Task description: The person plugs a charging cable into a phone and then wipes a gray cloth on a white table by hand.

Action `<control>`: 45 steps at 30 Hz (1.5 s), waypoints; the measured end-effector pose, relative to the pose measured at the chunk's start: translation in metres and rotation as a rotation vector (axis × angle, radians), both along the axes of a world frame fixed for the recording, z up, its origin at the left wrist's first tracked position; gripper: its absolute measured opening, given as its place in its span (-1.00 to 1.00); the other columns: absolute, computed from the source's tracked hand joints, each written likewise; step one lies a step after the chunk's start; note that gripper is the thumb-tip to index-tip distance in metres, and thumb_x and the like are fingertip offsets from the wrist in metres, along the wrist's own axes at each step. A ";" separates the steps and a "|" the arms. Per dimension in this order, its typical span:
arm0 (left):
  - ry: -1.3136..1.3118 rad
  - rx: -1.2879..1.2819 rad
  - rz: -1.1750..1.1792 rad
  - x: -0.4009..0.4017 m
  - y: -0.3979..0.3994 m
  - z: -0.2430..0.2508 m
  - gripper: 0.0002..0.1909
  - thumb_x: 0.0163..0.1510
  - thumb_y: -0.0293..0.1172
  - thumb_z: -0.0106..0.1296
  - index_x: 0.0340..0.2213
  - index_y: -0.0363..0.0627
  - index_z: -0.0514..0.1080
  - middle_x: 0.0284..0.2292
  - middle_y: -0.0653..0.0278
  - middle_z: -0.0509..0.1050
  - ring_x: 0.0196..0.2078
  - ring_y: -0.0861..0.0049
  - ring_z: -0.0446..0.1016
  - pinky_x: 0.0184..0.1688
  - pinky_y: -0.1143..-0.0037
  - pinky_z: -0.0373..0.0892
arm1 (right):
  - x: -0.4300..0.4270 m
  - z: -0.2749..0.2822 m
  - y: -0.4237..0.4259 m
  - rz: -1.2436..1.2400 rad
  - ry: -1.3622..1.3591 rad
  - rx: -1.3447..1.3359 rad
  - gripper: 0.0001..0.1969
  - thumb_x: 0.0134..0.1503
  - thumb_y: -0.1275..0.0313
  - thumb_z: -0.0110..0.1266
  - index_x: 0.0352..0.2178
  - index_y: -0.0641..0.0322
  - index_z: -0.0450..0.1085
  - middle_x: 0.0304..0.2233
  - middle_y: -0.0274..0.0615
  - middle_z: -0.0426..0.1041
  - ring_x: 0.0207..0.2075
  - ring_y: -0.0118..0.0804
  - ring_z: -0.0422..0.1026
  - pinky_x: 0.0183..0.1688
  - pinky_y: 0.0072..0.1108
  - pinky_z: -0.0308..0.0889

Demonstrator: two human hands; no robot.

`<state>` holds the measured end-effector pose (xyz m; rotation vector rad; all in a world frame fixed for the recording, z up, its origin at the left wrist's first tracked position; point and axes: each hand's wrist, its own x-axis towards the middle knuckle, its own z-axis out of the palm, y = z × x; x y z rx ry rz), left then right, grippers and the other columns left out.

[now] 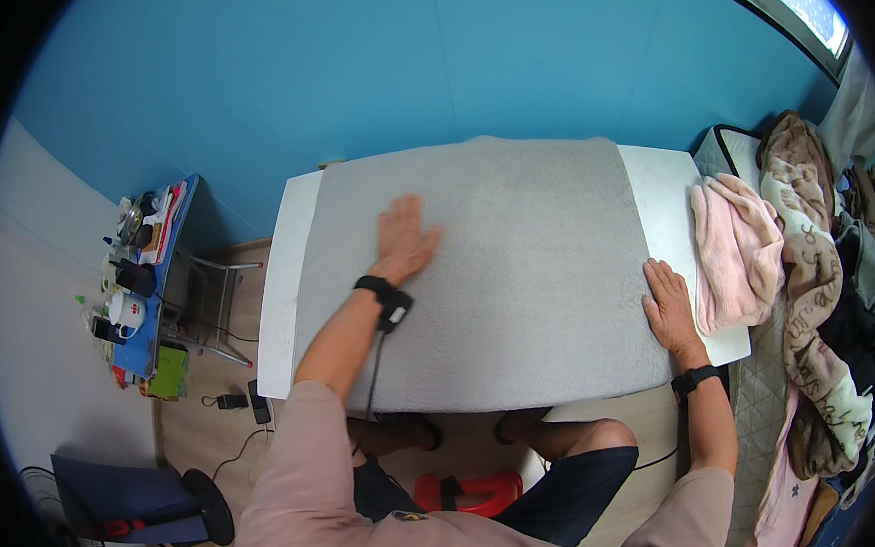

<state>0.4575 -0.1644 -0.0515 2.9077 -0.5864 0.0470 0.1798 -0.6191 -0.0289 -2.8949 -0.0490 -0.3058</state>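
A grey towel (511, 300) lies spread almost flat across a white table (284, 287), hanging a little over its near edge. My left hand (406, 238) is over the towel's left half, palm down with fingers apart and slightly blurred; whether it touches the cloth I cannot tell. At the towel's right edge my right hand (669, 303) rests flat, partly on the cloth and partly on the bare tabletop. Neither hand grips anything. Just right of it sits a folded pink towel (736, 250) on the table's right end.
A blue folding table (150, 331) at left carries a white mug (127, 311) and clutter. Cables and a black power adapter (232, 401) lie on the floor. At right, a bed holds a brown patterned blanket (813, 274). Behind the table rises a blue wall (360, 66).
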 end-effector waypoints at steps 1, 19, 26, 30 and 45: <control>-0.005 0.026 0.064 0.006 0.027 -0.002 -0.16 0.26 0.08 -0.18 0.34 -0.26 -0.07 0.38 -0.03 -0.06 0.43 0.02 -0.15 0.42 0.10 -0.25 | -0.001 -0.001 -0.001 0.000 0.000 -0.005 -0.38 0.20 0.28 -0.08 0.29 0.21 0.14 0.32 -0.03 0.15 0.37 0.03 0.04 0.37 -0.19 -0.11; -0.079 0.039 -0.176 0.051 -0.081 0.053 -0.12 0.24 0.10 -0.21 0.30 -0.44 -0.04 0.35 -0.20 -0.05 0.39 -0.18 -0.11 0.39 0.05 -0.16 | 0.000 0.006 0.004 -0.019 -0.011 0.016 -0.38 0.19 0.29 -0.06 0.27 0.24 0.15 0.32 0.00 0.16 0.36 0.03 0.06 0.37 -0.19 -0.11; 0.028 -0.052 -0.389 0.017 -0.316 0.045 -0.11 0.26 0.14 -0.30 0.33 -0.38 -0.10 0.38 -0.09 -0.12 0.42 -0.08 -0.20 0.39 0.03 -0.25 | 0.001 0.007 0.001 -0.015 0.023 0.035 -0.36 0.15 0.31 -0.04 0.26 0.30 0.16 0.30 0.03 0.17 0.34 0.08 0.08 0.37 -0.16 -0.11; 0.098 -0.113 -0.391 0.016 -0.360 0.017 -0.11 0.25 0.13 -0.28 0.34 -0.36 -0.12 0.39 -0.07 -0.15 0.43 -0.07 -0.25 0.40 0.05 -0.31 | 0.004 0.015 0.008 -0.014 0.054 0.073 -0.36 0.14 0.33 -0.03 0.26 0.30 0.16 0.30 0.02 0.18 0.35 0.07 0.07 0.38 -0.16 -0.13; 0.150 -0.005 -0.330 0.075 -0.231 0.022 -0.13 0.30 0.12 -0.37 0.36 -0.29 -0.22 0.41 -0.02 -0.25 0.45 0.01 -0.36 0.44 0.14 -0.37 | 0.005 0.012 0.005 -0.039 0.069 0.058 -0.37 0.19 0.25 -0.08 0.28 0.25 0.15 0.31 0.01 0.16 0.37 0.06 0.04 0.39 -0.17 -0.16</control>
